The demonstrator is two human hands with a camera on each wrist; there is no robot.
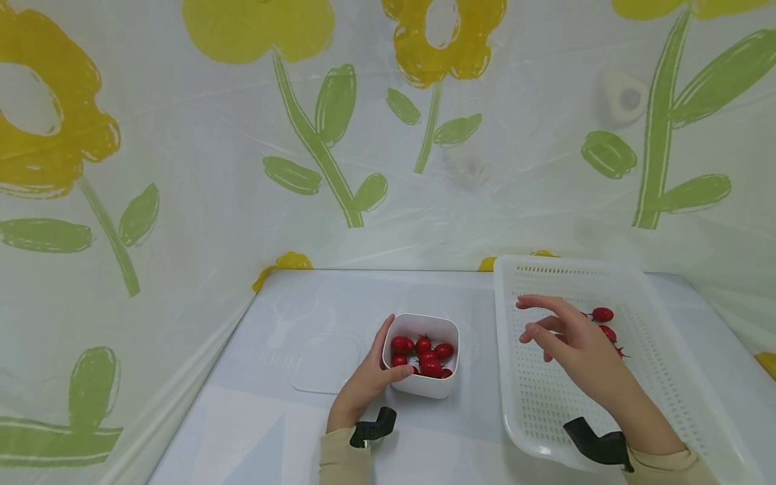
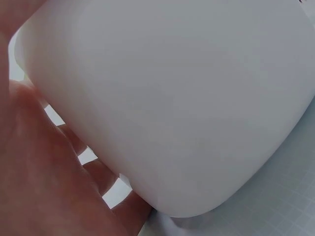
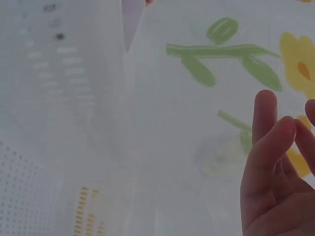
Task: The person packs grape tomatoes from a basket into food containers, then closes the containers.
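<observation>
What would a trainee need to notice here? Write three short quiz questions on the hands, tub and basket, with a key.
1. True or false: the left hand holds the white tub of cherry tomatoes.
2. Where is the right hand?
A. on the flat lid
B. over the white basket
C. inside the tub
3. Fill in: the flat lid lies on the table to the ____ of the tub.

Key
1. True
2. B; it hangs over the white basket, fingers loose, holding nothing, with a few tomatoes beyond it.
3. left
</observation>
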